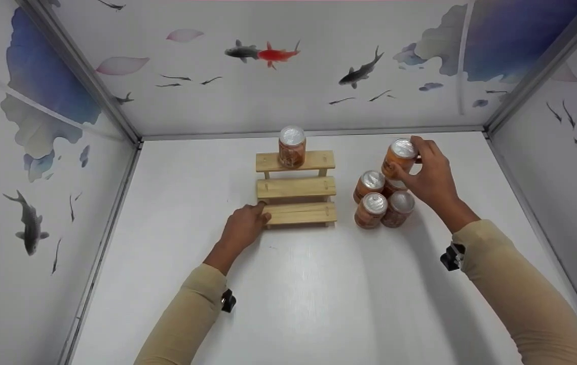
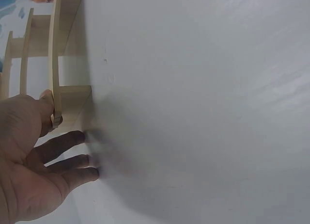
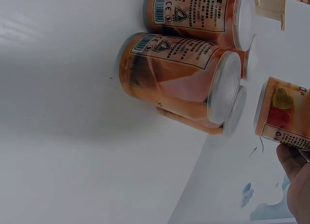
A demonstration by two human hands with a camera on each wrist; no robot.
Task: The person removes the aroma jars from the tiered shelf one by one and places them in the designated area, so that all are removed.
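Note:
A small three-step wooden stand point(image 1: 296, 187) is on the white table. With thumb and finger, my left hand point(image 1: 242, 228) pinches the left end of its lowest step; in the left wrist view the other fingers of this hand point(image 2: 34, 170) spread loosely near the table. Fingers and thumb of my right hand point(image 1: 435, 175) grip an orange-labelled can point(image 1: 392, 158) with a silvery lid. That can point(image 3: 286, 112) is raised above a cluster of similar cans point(image 1: 369, 217), right of the stand. Another such can point(image 1: 292, 152) stands upright on the top step.
White panels printed with fish surround the table, with the back wall point(image 1: 308, 101) just behind the stand. A side wall point(image 1: 572, 137) rises to the right of my right arm. Black wrist devices point(image 1: 453, 256) sit at both sleeves.

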